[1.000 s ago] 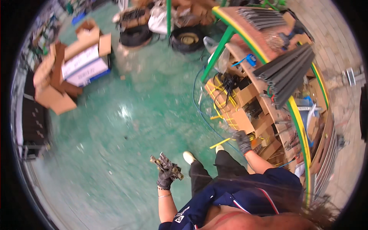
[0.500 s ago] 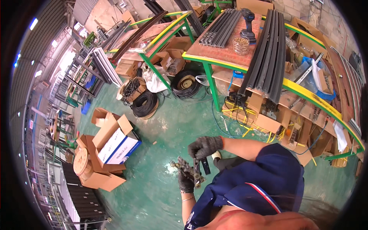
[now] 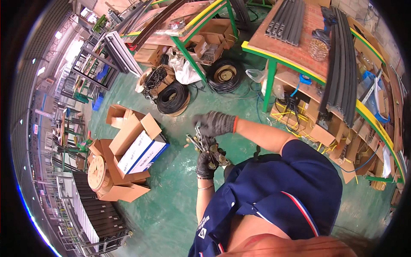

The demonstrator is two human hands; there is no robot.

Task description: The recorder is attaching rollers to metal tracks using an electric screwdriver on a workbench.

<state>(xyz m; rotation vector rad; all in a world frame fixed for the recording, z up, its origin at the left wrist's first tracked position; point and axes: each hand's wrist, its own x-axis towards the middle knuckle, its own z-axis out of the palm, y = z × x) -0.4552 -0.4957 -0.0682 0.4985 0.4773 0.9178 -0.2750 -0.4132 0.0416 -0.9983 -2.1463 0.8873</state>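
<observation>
My left hand, in a dark work glove, holds a bunch of small brass-coloured metal fittings in front of my chest. My right hand, also gloved with an orange cuff, reaches across from the right and closes its fingers on the top of that same bunch. Both hands are over the green floor, in front of my dark blue shirt.
A green-framed workbench with long dark metal profiles and a drill stands at the upper right, cardboard boxes and wires beneath it. Black cable coils lie on the floor ahead. Open cardboard boxes and a stack of dark profiles are to the left.
My view has swung from the bench side toward the open floor. My right hand left the boxes under the bench and came over to the fittings in my left hand.
</observation>
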